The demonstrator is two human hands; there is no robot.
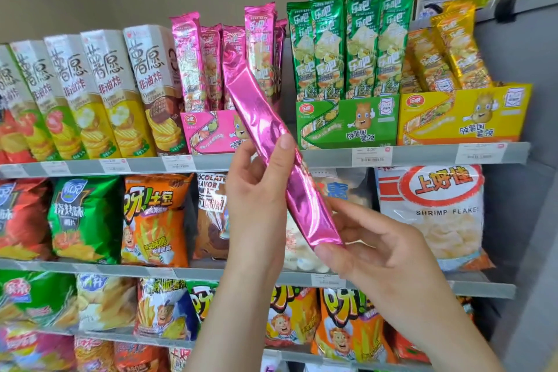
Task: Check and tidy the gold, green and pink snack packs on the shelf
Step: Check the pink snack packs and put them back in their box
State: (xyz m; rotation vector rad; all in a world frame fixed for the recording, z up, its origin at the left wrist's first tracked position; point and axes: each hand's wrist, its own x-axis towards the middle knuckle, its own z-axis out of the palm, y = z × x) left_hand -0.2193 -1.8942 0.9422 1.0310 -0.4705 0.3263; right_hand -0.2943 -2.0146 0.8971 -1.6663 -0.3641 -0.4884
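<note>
Shop shelving fills your view, and on the top shelf a pink box, a green box and a gold box stand side by side. They hold pink packs, green packs and leaning gold packs. You hold one pink pack in front of the pink box, tilted, upper end to the left. Your left hand grips its middle, thumb on the front, the hidden fingers probably wrapped behind. Your right hand pinches its lower end
</note>
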